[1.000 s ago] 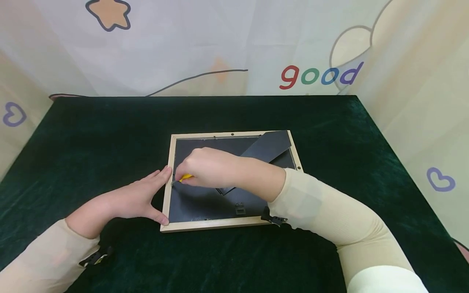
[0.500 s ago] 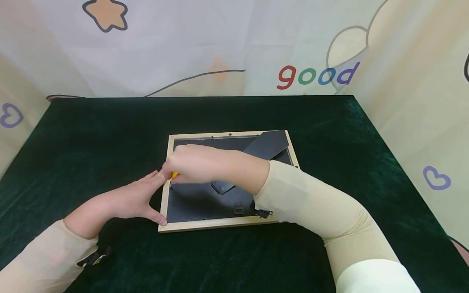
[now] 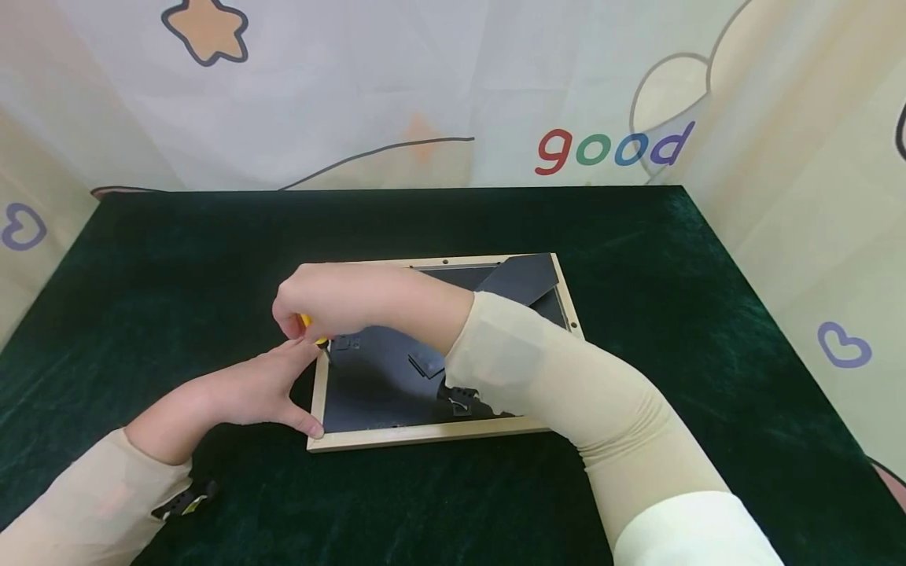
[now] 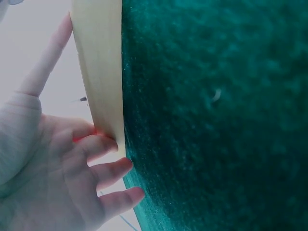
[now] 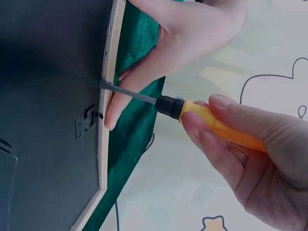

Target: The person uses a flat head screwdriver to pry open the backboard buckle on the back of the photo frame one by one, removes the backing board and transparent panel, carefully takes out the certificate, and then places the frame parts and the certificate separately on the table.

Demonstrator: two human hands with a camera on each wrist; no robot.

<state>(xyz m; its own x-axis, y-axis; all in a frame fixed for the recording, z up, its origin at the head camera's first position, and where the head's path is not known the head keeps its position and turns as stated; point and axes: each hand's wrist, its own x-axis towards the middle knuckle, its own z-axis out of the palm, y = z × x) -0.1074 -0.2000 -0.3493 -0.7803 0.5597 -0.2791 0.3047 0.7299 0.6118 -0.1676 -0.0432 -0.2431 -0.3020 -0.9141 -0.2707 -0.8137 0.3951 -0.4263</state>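
- We see the wooden picture frame [image 3: 439, 431] back-up near the middle of the cloth-covered bench [image 3: 212, 259], its dark backing board [image 3: 375, 393] showing.
- We have the left hand [image 3: 262, 389] spread wide, gripping nothing, fingertips against the frame's nine o'clock side, thumb toward the corner at eight.
- We hold the right hand [image 3: 340, 303] curled around the yellow-handled screwdriver [image 5: 171, 107], whose tip meets the frame's inner edge at nine o'clock.
- We see the stand leg [image 3: 520, 279] slanting in from the frame's one o'clock corner.
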